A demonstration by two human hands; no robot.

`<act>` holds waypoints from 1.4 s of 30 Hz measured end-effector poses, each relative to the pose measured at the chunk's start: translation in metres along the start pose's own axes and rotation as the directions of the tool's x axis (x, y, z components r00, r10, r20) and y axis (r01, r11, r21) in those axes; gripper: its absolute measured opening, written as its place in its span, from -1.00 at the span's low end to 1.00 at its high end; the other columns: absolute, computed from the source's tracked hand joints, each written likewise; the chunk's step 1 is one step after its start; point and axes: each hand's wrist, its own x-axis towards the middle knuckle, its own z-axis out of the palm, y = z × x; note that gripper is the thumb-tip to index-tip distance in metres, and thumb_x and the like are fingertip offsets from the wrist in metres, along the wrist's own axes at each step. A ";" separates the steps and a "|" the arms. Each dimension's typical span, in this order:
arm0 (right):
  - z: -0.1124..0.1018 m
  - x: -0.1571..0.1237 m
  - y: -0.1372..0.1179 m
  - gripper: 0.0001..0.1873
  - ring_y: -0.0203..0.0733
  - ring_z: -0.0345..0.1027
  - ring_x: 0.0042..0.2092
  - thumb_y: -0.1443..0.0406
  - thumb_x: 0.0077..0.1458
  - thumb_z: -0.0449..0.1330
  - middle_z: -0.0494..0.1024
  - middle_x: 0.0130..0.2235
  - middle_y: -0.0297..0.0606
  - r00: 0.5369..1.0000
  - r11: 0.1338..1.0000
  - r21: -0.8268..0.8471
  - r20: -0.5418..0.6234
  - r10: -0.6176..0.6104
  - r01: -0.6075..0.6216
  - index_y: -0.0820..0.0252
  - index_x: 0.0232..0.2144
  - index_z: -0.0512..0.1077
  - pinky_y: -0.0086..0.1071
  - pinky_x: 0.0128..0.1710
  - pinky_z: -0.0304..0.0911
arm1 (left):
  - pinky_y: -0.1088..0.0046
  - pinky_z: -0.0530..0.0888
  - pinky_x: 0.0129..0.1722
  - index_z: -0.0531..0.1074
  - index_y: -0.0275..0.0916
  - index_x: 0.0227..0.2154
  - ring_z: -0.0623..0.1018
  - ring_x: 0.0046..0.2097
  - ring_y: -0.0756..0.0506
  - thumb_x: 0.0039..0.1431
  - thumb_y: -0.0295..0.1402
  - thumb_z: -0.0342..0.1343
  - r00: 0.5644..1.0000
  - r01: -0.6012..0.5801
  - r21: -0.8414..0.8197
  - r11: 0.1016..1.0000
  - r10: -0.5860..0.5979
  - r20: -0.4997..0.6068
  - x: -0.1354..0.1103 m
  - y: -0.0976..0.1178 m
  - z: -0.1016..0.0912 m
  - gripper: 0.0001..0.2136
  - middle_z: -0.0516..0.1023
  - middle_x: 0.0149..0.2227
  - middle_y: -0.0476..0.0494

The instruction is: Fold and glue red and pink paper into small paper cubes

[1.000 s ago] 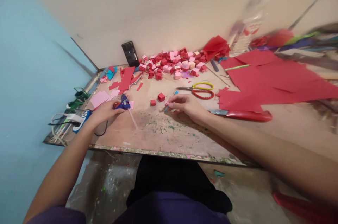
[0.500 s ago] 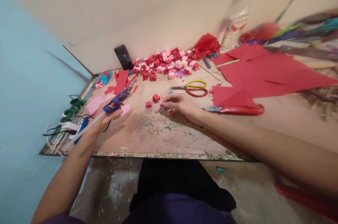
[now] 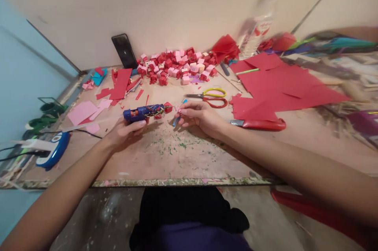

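My left hand point(image 3: 130, 129) is wrapped round a blue hot glue gun point(image 3: 141, 113), its nozzle pointing right toward my other hand. A clear glue stick trails out of its back. My right hand point(image 3: 199, 117) pinches a small pink piece point(image 3: 178, 112), close to the nozzle tip. A thin blue stick-like thing point(image 3: 175, 121) also shows at those fingers; whether it is held I cannot tell. Behind the nozzle are small red paper cubes point(image 3: 168, 107), partly hidden by the gun. Scissors point(image 3: 208, 97) with one yellow and one red handle lie just beyond my right hand.
A heap of red and pink paper cubes point(image 3: 177, 66) lies by the wall, beside a leaning phone point(image 3: 124, 51). Red paper sheets point(image 3: 280, 81), a red-handled knife point(image 3: 262, 124) and a plastic bottle point(image 3: 256, 30) are at right. A blue-and-white power strip point(image 3: 54, 150) sits at left.
My left hand has brought the glue gun rightward, so its nozzle is now beside the piece in my right hand. The camera view has shifted slightly.
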 end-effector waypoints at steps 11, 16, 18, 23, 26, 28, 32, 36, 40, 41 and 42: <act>0.002 0.000 0.000 -0.77 -0.19 0.60 -0.35 0.26 -0.04 0.51 0.70 -0.28 -0.21 1.000 0.998 -0.057 -0.028 0.005 -0.007 0.17 -0.33 0.59 -0.40 -0.41 0.49 | 0.47 0.30 -0.62 0.59 -0.21 -0.31 0.41 -0.58 0.03 0.13 -0.19 0.35 0.992 0.110 -0.176 0.978 -0.098 0.076 0.004 -0.010 -0.005 -0.81 0.60 -0.40 -0.12; 0.004 0.000 -0.003 -0.87 -0.19 0.64 -0.29 0.32 0.07 0.44 0.67 -0.30 -0.29 0.997 0.995 -0.101 -0.076 0.010 -0.018 0.19 -0.34 0.56 -0.42 -0.36 0.49 | 0.42 0.47 -0.54 0.61 -0.26 -0.37 0.53 -0.52 0.00 0.09 -0.29 0.38 0.998 0.048 -0.211 0.976 -0.042 0.036 0.009 -0.010 -0.006 -0.86 0.65 -0.28 -0.19; 0.005 0.001 -0.005 -0.90 -0.19 0.64 -0.28 0.32 0.11 0.41 0.66 -0.31 -0.31 0.994 0.993 -0.117 -0.105 0.013 -0.025 0.19 -0.34 0.55 -0.44 -0.35 0.48 | 0.45 0.44 -0.56 0.61 -0.26 -0.39 0.52 -0.49 -0.01 0.07 -0.31 0.39 1.000 0.025 -0.230 0.973 -0.028 -0.009 0.011 -0.007 -0.005 -0.86 0.61 -0.36 -0.15; 0.005 0.000 -0.004 -0.83 -0.15 0.64 -0.30 0.30 0.04 0.46 0.67 -0.30 -0.25 0.996 0.994 -0.108 -0.084 0.017 -0.026 0.18 -0.34 0.55 -0.41 -0.40 0.50 | 0.43 0.43 -0.57 0.58 -0.24 -0.46 0.49 -0.51 -0.02 0.02 -0.27 0.42 0.997 0.028 -0.171 0.985 -0.039 -0.060 0.009 -0.003 -0.001 -0.83 0.55 -0.45 -0.12; 0.004 -0.001 -0.002 -0.83 -0.17 0.62 -0.32 0.28 0.02 0.47 0.67 -0.30 -0.24 0.999 0.996 -0.091 -0.051 -0.006 0.001 0.17 -0.34 0.56 -0.39 -0.39 0.51 | 0.43 0.45 -0.52 0.59 -0.22 -0.44 0.50 -0.48 -0.03 0.01 -0.26 0.43 0.997 0.038 -0.147 0.988 -0.046 -0.057 0.008 -0.006 -0.002 -0.83 0.56 -0.44 -0.12; 0.004 -0.001 -0.002 -0.81 -0.19 0.61 -0.33 0.27 -0.01 0.48 0.68 -0.29 -0.23 0.999 0.997 -0.080 -0.035 -0.007 0.004 0.16 -0.34 0.57 -0.39 -0.39 0.51 | 0.44 0.44 -0.51 0.60 -0.22 -0.41 0.50 -0.47 -0.03 0.01 -0.27 0.43 0.998 0.041 -0.146 0.988 -0.048 -0.048 0.009 -0.008 -0.003 -0.83 0.56 -0.44 -0.12; 0.003 0.000 -0.001 -0.78 -0.22 0.57 -0.36 0.26 -0.04 0.50 0.68 -0.30 -0.23 1.000 0.997 -0.072 -0.015 -0.002 0.001 0.18 -0.34 0.59 -0.39 -0.39 0.49 | 0.44 0.41 -0.51 0.60 -0.25 -0.42 0.46 -0.48 -0.02 0.00 -0.25 0.42 0.999 0.020 -0.178 0.984 -0.024 -0.021 0.011 -0.008 -0.001 -0.81 0.53 -0.47 -0.11; 0.002 0.000 -0.001 -0.78 -0.22 0.58 -0.35 0.25 -0.04 0.50 0.69 -0.29 -0.23 1.000 0.998 -0.068 -0.020 0.000 -0.001 0.17 -0.34 0.59 -0.40 -0.39 0.48 | 0.42 0.39 -0.45 0.59 -0.23 -0.41 0.46 -0.46 -0.02 0.06 -0.24 0.40 0.999 0.031 -0.159 0.987 -0.026 0.030 0.011 -0.010 -0.002 -0.82 0.50 -0.50 -0.07; 0.002 0.000 0.000 -0.78 -0.21 0.58 -0.34 0.24 -0.03 0.51 0.69 -0.27 -0.22 1.000 0.997 -0.076 -0.017 0.006 -0.008 0.16 -0.33 0.59 -0.37 -0.37 0.49 | 0.41 0.36 -0.42 0.58 -0.22 -0.40 0.45 -0.44 -0.03 0.08 -0.23 0.40 0.999 0.046 -0.143 0.989 -0.043 0.023 0.010 -0.013 -0.004 -0.82 0.49 -0.51 -0.06; 0.002 0.000 0.000 -0.78 -0.21 0.58 -0.34 0.24 -0.03 0.51 0.69 -0.27 -0.22 1.000 0.997 -0.076 -0.015 0.004 -0.005 0.16 -0.33 0.59 -0.37 -0.37 0.49 | 0.41 0.36 -0.42 0.58 -0.21 -0.40 0.45 -0.44 -0.03 0.08 -0.23 0.40 0.999 0.044 -0.146 0.988 -0.041 0.024 0.010 -0.013 -0.004 -0.82 0.49 -0.51 -0.06; 0.002 0.000 0.000 -0.79 -0.21 0.58 -0.34 0.25 -0.02 0.51 0.69 -0.27 -0.22 1.000 0.997 -0.074 -0.013 0.002 -0.003 0.16 -0.34 0.60 -0.37 -0.37 0.49 | 0.40 0.35 -0.43 0.58 -0.21 -0.40 0.44 -0.44 -0.03 0.08 -0.23 0.40 0.999 0.040 -0.150 0.988 -0.036 0.027 0.010 -0.013 -0.004 -0.82 0.49 -0.51 -0.06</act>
